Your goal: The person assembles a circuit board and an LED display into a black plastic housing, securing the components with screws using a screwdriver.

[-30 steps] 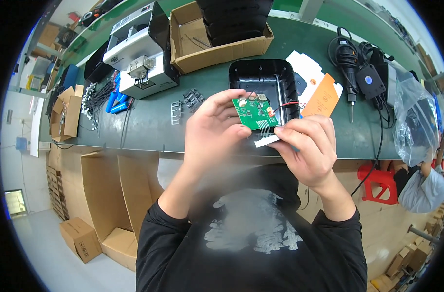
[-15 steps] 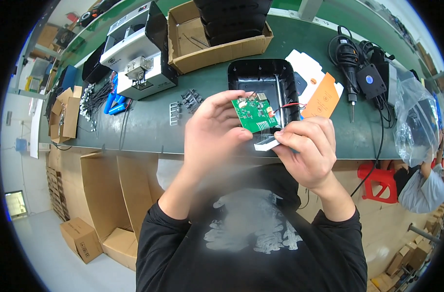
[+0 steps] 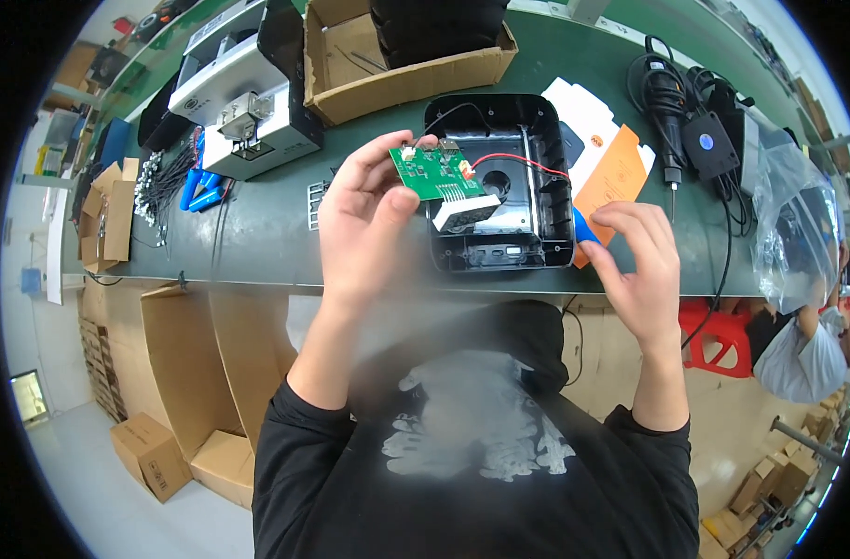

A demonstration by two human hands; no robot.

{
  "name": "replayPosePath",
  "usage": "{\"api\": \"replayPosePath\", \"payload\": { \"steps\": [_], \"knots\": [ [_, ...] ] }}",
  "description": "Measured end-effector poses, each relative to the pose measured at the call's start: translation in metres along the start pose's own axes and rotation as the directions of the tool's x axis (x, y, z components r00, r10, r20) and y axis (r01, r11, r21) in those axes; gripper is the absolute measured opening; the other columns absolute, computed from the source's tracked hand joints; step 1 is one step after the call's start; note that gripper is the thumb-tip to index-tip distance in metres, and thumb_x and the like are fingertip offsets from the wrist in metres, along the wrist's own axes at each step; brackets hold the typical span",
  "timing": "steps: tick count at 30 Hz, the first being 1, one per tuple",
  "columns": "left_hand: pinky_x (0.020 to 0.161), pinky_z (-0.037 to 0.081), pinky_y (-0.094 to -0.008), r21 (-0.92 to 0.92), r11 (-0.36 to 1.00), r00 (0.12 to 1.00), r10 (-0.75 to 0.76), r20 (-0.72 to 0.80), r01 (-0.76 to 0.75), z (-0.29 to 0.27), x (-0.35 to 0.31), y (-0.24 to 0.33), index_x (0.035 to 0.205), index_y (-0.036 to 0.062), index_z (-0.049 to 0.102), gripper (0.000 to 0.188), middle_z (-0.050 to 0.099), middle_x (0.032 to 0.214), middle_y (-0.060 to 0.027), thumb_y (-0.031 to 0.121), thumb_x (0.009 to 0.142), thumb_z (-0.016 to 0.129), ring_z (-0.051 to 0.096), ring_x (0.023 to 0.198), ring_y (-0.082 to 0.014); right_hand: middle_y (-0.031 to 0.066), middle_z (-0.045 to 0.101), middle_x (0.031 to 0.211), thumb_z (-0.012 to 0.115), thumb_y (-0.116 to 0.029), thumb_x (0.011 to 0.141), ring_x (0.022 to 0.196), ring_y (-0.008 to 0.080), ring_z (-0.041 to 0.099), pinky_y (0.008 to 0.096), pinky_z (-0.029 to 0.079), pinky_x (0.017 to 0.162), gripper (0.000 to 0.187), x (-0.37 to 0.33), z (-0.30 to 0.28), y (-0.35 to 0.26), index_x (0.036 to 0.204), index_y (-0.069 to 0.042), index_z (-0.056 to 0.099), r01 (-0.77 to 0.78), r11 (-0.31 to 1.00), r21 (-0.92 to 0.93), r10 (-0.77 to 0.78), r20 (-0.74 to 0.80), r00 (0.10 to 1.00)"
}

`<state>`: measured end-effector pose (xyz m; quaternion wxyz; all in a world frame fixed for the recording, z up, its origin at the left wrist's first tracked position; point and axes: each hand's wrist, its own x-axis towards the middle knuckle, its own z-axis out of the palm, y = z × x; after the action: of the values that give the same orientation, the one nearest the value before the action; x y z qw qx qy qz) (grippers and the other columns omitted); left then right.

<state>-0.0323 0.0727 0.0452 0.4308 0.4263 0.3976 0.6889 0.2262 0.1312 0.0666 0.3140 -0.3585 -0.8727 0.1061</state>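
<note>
My left hand (image 3: 364,219) holds a green circuit board (image 3: 431,174) by its left edge, between thumb and fingers. A white-edged display module (image 3: 466,213) hangs from the board on a row of pins. Below and behind it lies an open black plastic case (image 3: 501,253). A red wire (image 3: 527,162) runs from the board's connector over the case to its right wall. Beside that wall, my right hand (image 3: 641,270) has thumb and forefinger curved about a blue battery cell (image 3: 583,227); the thumb covers its near end. The other right fingers are loosely bent.
White card (image 3: 585,121) and an orange leaflet (image 3: 613,177) lie right of the case. An electric screwdriver (image 3: 667,121) and clear plastic bag (image 3: 784,233) are farther right. At left stand a bench machine (image 3: 257,130), several blue cells (image 3: 199,191) and a cardboard tray (image 3: 411,84).
My left hand has carried the board left and slightly up. The right hand has let go of the display module and moved right to the blue battery cell, now visible.
</note>
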Motion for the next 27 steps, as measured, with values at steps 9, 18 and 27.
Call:
{"api": "replayPosePath", "payload": {
  "steps": [9, 18, 27],
  "knots": [
    [0.094, 0.041, -0.0276, 0.011, 1.0, 1.0, -0.022, 0.005, 0.022, -0.002, 0.008, -0.008, 0.124, -0.002, 0.046, 0.047, 0.059, 0.119, -0.017, 0.028, 0.09, 0.059, 0.057, 0.105, -0.0167, 0.0111, 0.06, 0.093, 0.069, -0.005, 0.071, 0.086, 0.03, 0.057, 0.0373, 0.045, 0.076, 0.028, -0.013, 0.012, 0.008, 0.098, -0.003, 0.059, -0.146, 0.989, -0.031, 0.149, 0.112, 0.982],
    [0.096, 0.041, -0.0279, 0.059, 0.998, 1.0, 0.001, -0.003, -0.001, -0.008, 0.008, -0.012, 0.126, -0.0035, 0.042, 0.048, 0.053, 0.124, -0.0211, 0.033, 0.096, 0.046, 0.056, 0.109, -0.0182, 0.0132, 0.061, 0.091, 0.06, 0.005, 0.075, 0.075, 0.0202, 0.061, 0.0271, 0.048, 0.065, 0.026, -0.015, -0.013, 0.005, 0.1, 0.003, 0.059, -0.137, 0.93, 0.342, 0.169, -0.065, 0.983],
    [0.07, 0.056, -0.0317, -0.256, 0.967, 0.998, -0.006, -0.064, -0.011, 0.027, 0.026, 0.005, 0.124, -0.0015, 0.036, 0.04, 0.052, 0.121, -0.0172, 0.021, 0.095, 0.051, 0.062, 0.093, -0.0212, 0.0121, 0.062, 0.092, 0.066, 0.005, 0.071, 0.078, 0.0207, 0.062, 0.0276, 0.05, 0.067, 0.028, 0.005, 0.003, -0.023, 0.099, 0.002, 0.062, 0.027, 0.874, 0.486, -0.019, -0.021, 1.0]
  ]
}}
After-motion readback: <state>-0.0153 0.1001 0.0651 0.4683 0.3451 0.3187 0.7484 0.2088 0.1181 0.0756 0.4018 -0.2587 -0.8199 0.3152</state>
